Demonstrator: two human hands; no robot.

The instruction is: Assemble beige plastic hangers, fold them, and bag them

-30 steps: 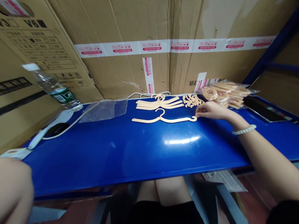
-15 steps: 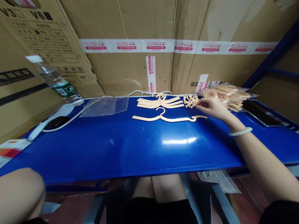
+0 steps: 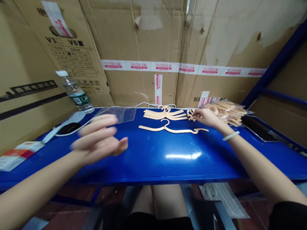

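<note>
My left hand [image 3: 100, 139] is raised over the left side of the blue table, slightly blurred, its fingers apart and nothing in it. At the back right, my right hand [image 3: 207, 117] has its fingertips pressed together at a small pile of cream plastic hooks [image 3: 190, 115]; what lies between them is hidden. Left of that pile lies a stack of cream hanger pieces [image 3: 153, 114] with hooks. In front of the stack rests one cream hanger [image 3: 177, 130], a short curved piece [image 3: 201, 130] touching its right end.
Clear bags of cream parts [image 3: 230, 110] lie beyond my right hand, near a dark phone [image 3: 260, 128]. On the left are a water bottle [image 3: 79, 95], a pale handled item [image 3: 62, 126] and a box [image 3: 20, 155]. Cardboard [image 3: 144, 41] stands behind the blue table [image 3: 144, 163].
My left hand has come up from the lower left over the table, fingers spread. My right hand stays by the hook pile, its fingertips now further into it. The view has tilted up.
</note>
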